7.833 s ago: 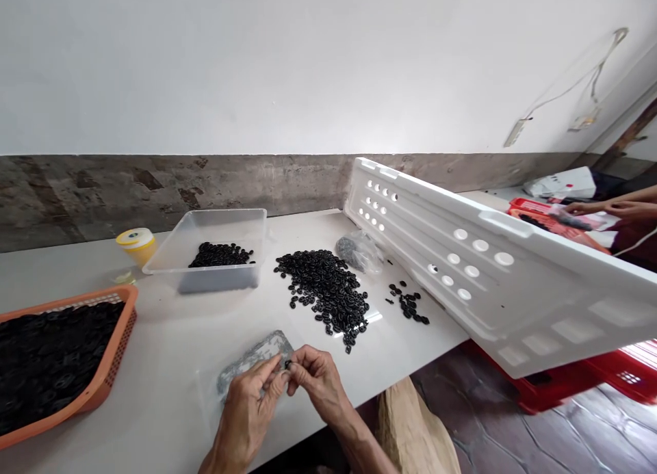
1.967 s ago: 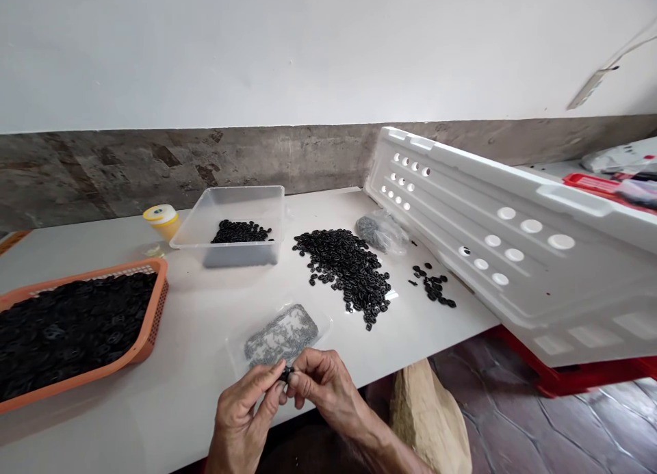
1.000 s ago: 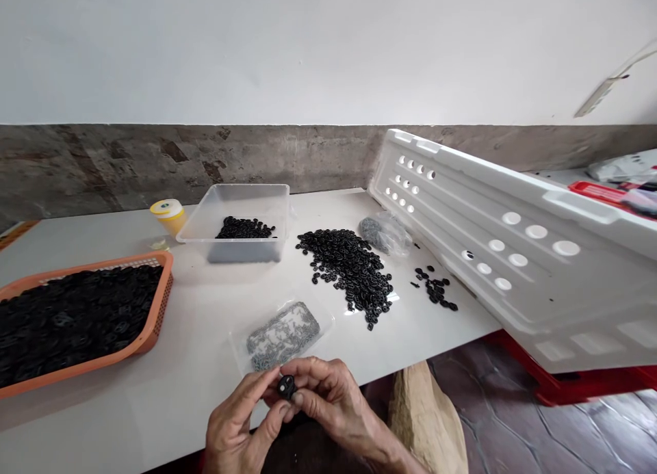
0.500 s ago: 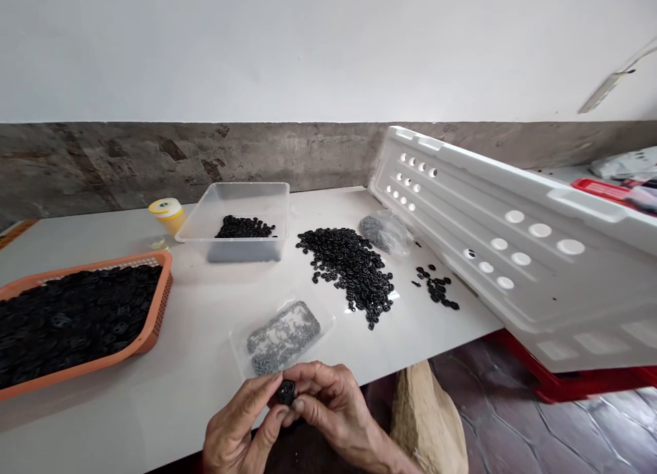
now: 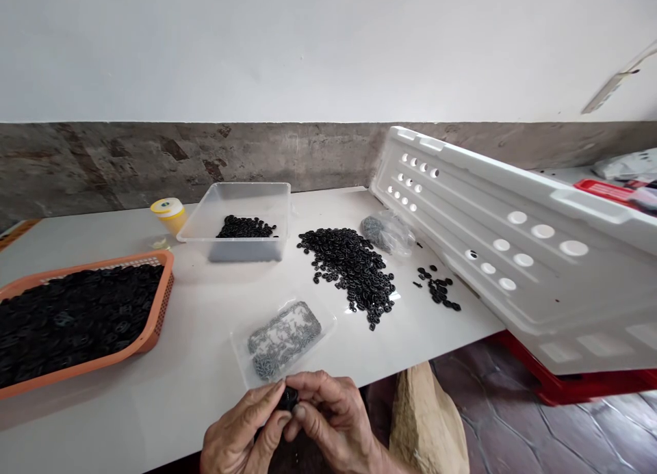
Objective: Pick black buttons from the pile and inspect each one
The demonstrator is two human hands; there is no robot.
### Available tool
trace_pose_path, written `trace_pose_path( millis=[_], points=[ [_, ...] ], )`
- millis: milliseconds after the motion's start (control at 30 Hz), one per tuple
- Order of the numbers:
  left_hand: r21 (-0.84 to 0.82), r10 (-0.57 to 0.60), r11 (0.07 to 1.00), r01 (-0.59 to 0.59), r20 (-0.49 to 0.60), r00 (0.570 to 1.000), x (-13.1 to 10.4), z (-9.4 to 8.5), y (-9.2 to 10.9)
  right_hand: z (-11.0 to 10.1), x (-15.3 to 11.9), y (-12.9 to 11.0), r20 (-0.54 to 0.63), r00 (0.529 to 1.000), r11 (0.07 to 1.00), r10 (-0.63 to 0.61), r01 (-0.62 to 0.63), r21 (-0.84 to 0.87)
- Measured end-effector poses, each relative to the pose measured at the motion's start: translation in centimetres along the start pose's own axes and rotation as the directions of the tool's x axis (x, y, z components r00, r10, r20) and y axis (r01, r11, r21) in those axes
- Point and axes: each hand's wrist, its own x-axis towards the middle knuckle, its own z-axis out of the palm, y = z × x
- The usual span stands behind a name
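Single view: head-worn camera, set above the near edge of a white table, facing forward and down toward the wall behind it. Hands at the bottom centre of the frame lie nearest the lens; the wall fills the upper third, farthest off. Floor shows at lower right; no second view shares the scene.

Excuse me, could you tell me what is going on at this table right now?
A person's left hand and right hand pinch one small black part between the fingertips at the near edge of the white table. Just beyond lies a clear bag of small metal bits. Further off are a loose pile of black rings and an orange basket full of black parts.
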Motion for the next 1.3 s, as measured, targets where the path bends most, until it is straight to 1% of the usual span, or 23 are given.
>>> trace_pose_path(
  millis=[67,133,233,367,500,633,733,867,1000,1200,1300],
  points=[
    [-0.015,0.007,1.0,-0.007,0.011,1.0,0.04,-0.1,0.04,-0.15,0.0,-0.15,0.017,0.999,0.998,-0.045,0.046,-0.034],
    [-0.022,0.008,1.0,-0.008,0.008,1.0,0.06,-0.22,0.07,-0.31,0.05,-0.29,0.058,0.995,0.995,-0.077,0.081,-0.06],
    [-0.027,0.001,1.0,-0.001,0.002,1.0,0.07,-0.38,0.08,-0.43,0.15,-0.34,0.097,0.994,0.998,-0.053,0.057,-0.034],
    [-0.052,0.009,0.999,-0.008,0.027,1.0,0.16,-0.48,0.1,-0.3,0.19,-0.22,0.051,0.999,1.0,0.004,-0.004,-0.001],
    [-0.053,0.009,0.999,-0.007,0.046,0.999,0.27,-0.48,0.15,-0.1,0.2,-0.22,0.02,1.0,1.0,0.005,-0.004,-0.018],
    [-0.048,0.013,0.999,-0.011,0.034,0.999,0.31,-0.43,0.07,0.0,0.25,-0.36,0.012,0.999,0.999,-0.034,0.034,-0.031],
    [-0.067,0.018,0.998,-0.016,0.041,0.999,0.32,-0.39,0.0,-0.06,0.32,-0.56,0.004,0.997,0.993,-0.08,0.08,-0.086],
    [-0.089,0.009,0.996,-0.004,0.061,0.998,0.34,-0.35,0.11,-0.2,0.5,-0.76,0.024,0.99,0.979,-0.142,0.144,-0.147],
    [-0.107,-0.008,0.994,0.016,0.067,0.998,0.3,-0.31,0.21,-0.18,0.67,-0.8,0.024,0.984,0.973,-0.174,0.176,-0.152],
    [-0.118,-0.01,0.993,0.02,0.087,0.996,0.28,-0.29,0.11,-0.12,0.68,-0.61,0.011,0.982,0.972,-0.189,0.189,-0.141],
    [-0.113,-0.004,0.993,0.015,0.099,0.995,0.36,-0.27,0.04,-0.1,0.72,-0.46,0.004,0.975,0.965,-0.22,0.218,-0.143]
  ],
)
